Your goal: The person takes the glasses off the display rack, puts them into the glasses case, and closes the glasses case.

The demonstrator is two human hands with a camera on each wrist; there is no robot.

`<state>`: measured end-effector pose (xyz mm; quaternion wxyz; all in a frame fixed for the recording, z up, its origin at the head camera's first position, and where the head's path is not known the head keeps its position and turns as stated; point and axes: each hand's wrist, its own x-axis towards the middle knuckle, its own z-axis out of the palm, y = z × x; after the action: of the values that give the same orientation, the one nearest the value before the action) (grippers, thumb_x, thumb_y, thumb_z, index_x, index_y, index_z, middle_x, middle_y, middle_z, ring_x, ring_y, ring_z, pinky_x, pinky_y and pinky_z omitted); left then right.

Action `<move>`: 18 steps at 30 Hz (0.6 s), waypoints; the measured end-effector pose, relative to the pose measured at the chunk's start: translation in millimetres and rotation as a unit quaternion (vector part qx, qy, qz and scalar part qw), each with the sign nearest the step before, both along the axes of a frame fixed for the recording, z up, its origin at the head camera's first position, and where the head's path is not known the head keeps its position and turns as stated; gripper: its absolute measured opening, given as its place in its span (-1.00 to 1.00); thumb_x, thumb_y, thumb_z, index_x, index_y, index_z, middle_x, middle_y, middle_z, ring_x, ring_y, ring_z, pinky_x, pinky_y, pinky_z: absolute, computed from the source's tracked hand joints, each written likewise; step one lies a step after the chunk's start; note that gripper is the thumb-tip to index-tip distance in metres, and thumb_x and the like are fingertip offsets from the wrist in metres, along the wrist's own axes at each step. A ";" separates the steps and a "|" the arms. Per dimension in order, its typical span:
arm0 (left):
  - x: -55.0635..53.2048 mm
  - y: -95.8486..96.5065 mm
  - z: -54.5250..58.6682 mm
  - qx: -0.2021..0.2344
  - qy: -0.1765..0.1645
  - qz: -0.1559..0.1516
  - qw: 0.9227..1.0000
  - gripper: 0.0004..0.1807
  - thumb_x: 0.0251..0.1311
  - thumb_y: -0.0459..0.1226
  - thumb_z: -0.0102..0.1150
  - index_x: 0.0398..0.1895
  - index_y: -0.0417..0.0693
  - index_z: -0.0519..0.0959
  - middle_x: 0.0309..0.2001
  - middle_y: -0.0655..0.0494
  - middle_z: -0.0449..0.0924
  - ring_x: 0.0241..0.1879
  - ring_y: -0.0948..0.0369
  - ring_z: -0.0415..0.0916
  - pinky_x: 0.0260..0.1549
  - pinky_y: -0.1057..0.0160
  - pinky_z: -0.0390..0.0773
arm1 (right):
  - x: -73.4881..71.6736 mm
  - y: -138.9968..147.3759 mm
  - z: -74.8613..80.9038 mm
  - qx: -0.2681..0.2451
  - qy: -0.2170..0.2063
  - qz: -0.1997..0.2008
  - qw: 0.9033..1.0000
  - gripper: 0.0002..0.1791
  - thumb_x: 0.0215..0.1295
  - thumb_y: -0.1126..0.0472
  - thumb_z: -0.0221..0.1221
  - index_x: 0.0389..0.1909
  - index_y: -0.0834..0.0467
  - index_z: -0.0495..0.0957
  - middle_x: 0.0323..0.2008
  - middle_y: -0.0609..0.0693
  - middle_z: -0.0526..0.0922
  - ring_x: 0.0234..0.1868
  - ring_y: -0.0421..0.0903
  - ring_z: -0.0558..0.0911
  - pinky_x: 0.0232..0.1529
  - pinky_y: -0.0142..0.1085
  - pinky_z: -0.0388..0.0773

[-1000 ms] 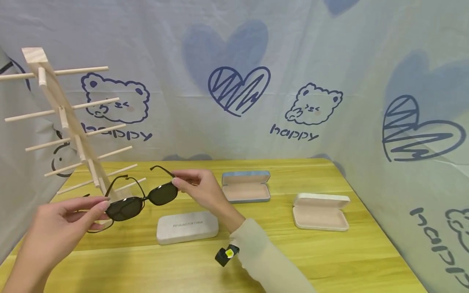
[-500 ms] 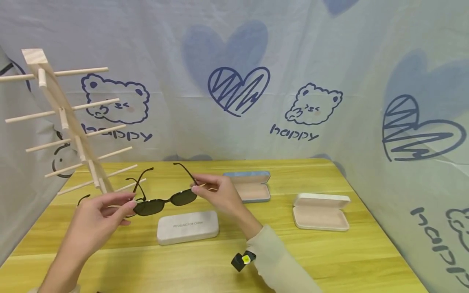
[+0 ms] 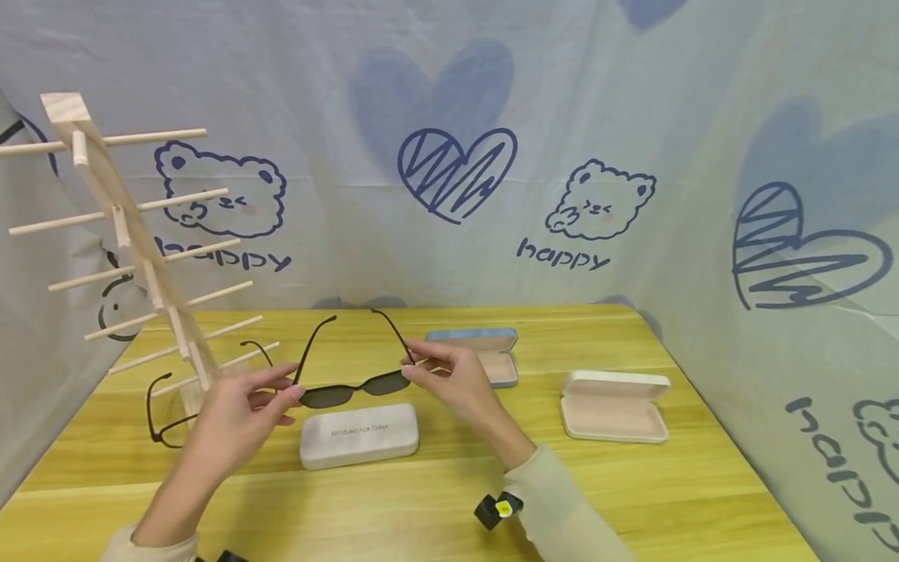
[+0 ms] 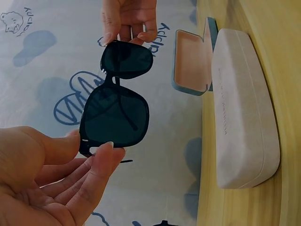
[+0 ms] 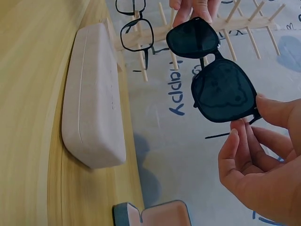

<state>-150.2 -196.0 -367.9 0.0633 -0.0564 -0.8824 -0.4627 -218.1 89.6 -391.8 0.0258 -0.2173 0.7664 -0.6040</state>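
Note:
Black sunglasses (image 3: 327,396) with dark lenses and unfolded temples are held up between both hands, above the far edge of a closed white glasses case (image 3: 360,437). My left hand (image 3: 242,414) pinches the frame's left end between thumb and fingers. At the other end, my right hand (image 3: 453,382) pinches the corner near the hinge. The left wrist view shows the lenses (image 4: 117,115) close up, with the left thumb and fingers at the frame's corner. Behind the left hand, thin-framed clear glasses (image 3: 160,425) hang low on the wooden rack (image 3: 133,211), partly hidden.
An open blue case (image 3: 472,340) lies behind the right hand, partly covered by it. Farther right is an open white case (image 3: 615,407). The rack's pegs stick out at the left. A printed cloth (image 3: 365,234) hangs behind the yellow wooden table (image 3: 393,515).
Both hands have carried the sunglasses to the right, away from the rack. The clear glasses on the rack, earlier overlapped by the sunglasses, now show apart from them.

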 end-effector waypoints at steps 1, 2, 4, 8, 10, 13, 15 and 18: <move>-1.0 1.6 -0.4 0.000 0.000 -0.001 1.000 -0.54 0.43 -0.36 0.22 0.33 -0.39 0.50 -0.03 -0.31 0.70 -0.28 0.19 0.81 -0.37 0.38 0.75 | 0.2 2.0 -0.2 0.001 0.000 0.000 1.000 -0.51 0.42 0.22 0.29 0.32 0.25 0.55 0.06 0.22 0.74 0.00 0.07 0.74 -0.04 -0.44 0.68; -2.0 3.1 -1.0 -0.001 0.001 -0.003 1.000 -0.55 0.43 -0.36 0.22 0.32 -0.38 0.51 -0.02 -0.30 0.70 -0.28 0.17 0.81 -0.37 0.38 0.75 | 0.3 4.1 -0.3 0.002 0.002 -0.001 1.000 -0.50 0.42 0.22 0.29 0.33 0.26 0.55 0.06 0.23 0.74 0.00 0.07 0.74 -0.04 -0.44 0.68; -3.8 5.6 -1.7 -0.001 -0.001 -0.005 1.000 -0.55 0.43 -0.35 0.22 0.32 -0.36 0.52 -0.01 -0.30 0.70 -0.27 0.13 0.81 -0.37 0.38 0.75 | 0.5 7.3 -0.8 0.005 0.001 -0.004 1.000 -0.50 0.41 0.23 0.29 0.33 0.27 0.55 0.06 0.23 0.73 0.00 0.08 0.73 -0.04 -0.44 0.68; -6.9 10.2 -2.3 0.000 -0.007 -0.010 1.000 -0.54 0.43 -0.31 0.24 0.33 -0.33 0.53 0.04 -0.31 0.68 -0.27 0.07 0.81 -0.39 0.39 0.74 | 0.4 12.4 -1.3 0.008 -0.015 -0.013 1.000 -0.49 0.39 0.24 0.31 0.33 0.25 0.54 0.07 0.23 0.73 0.00 0.07 0.73 -0.06 -0.45 0.69; -8.5 12.9 -2.3 -0.003 -0.008 -0.011 1.000 -0.53 0.43 -0.29 0.25 0.33 -0.32 0.53 0.04 -0.30 0.69 -0.26 0.04 0.81 -0.39 0.38 0.74 | 0.6 15.4 -1.2 0.009 -0.017 -0.016 1.000 -0.48 0.39 0.25 0.32 0.34 0.25 0.54 0.08 0.23 0.73 -0.01 0.06 0.74 -0.07 -0.44 0.70; -11.1 17.4 -2.7 -0.009 -0.005 -0.016 1.000 -0.52 0.42 -0.27 0.26 0.33 -0.30 0.54 0.04 -0.27 0.70 -0.27 0.06 0.81 -0.39 0.33 0.75 | 1.1 20.0 -1.1 0.014 -0.012 -0.025 1.000 -0.48 0.38 0.26 0.32 0.33 0.25 0.54 0.07 0.23 0.74 -0.02 0.04 0.74 -0.05 -0.43 0.70; -13.3 20.4 -3.1 -0.015 -0.003 -0.018 1.000 -0.52 0.42 -0.26 0.27 0.33 -0.29 0.54 0.03 -0.26 0.70 -0.29 0.08 0.80 -0.39 0.28 0.76 | 1.5 22.7 -1.0 0.019 -0.006 -0.032 0.999 -0.48 0.37 0.26 0.33 0.33 0.26 0.55 0.05 0.23 0.74 -0.04 0.01 0.74 -0.04 -0.44 0.69; -16.2 24.1 -4.2 -0.019 0.000 -0.022 1.000 -0.52 0.42 -0.28 0.26 0.33 -0.30 0.54 0.01 -0.25 0.70 -0.32 0.08 0.79 -0.40 0.24 0.76 | 1.6 26.2 -1.9 0.029 -0.002 -0.039 0.999 -0.48 0.37 0.25 0.34 0.32 0.27 0.55 0.03 0.22 0.75 -0.06 -0.04 0.73 -0.05 -0.45 0.68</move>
<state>-166.5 -171.8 -372.1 0.0517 -0.0768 -0.8898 -0.4469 -216.5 115.8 -393.6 0.0104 -0.1850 0.7917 -0.5822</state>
